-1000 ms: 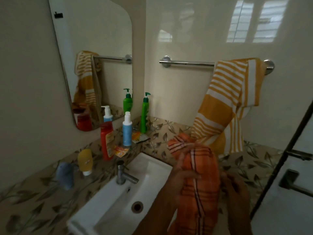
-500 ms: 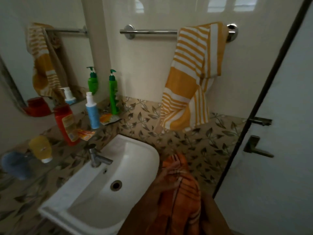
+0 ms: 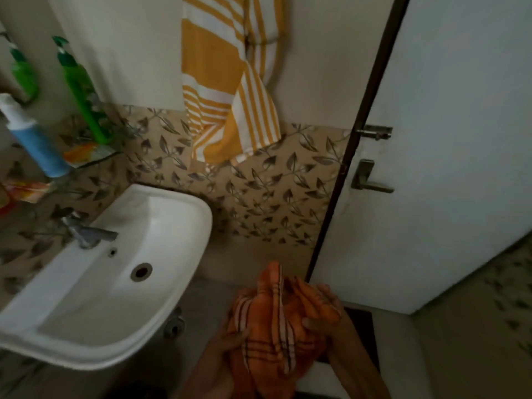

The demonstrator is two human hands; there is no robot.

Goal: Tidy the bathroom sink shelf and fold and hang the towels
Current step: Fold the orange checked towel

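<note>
Head view: both hands, left hand (image 3: pixel 230 339) and right hand (image 3: pixel 331 315), clasp the bunched orange towel (image 3: pixel 276 321) right of the sink (image 3: pixel 161 226); so loosely gathered, it could slip floorward.

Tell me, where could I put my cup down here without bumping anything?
The white sink has bare rim behind the tap and along its right edge. The basin is clear too, apart from the drain. The shelf on the left is crowded: green bottle, blue bottle and sachets sit close together.
</note>
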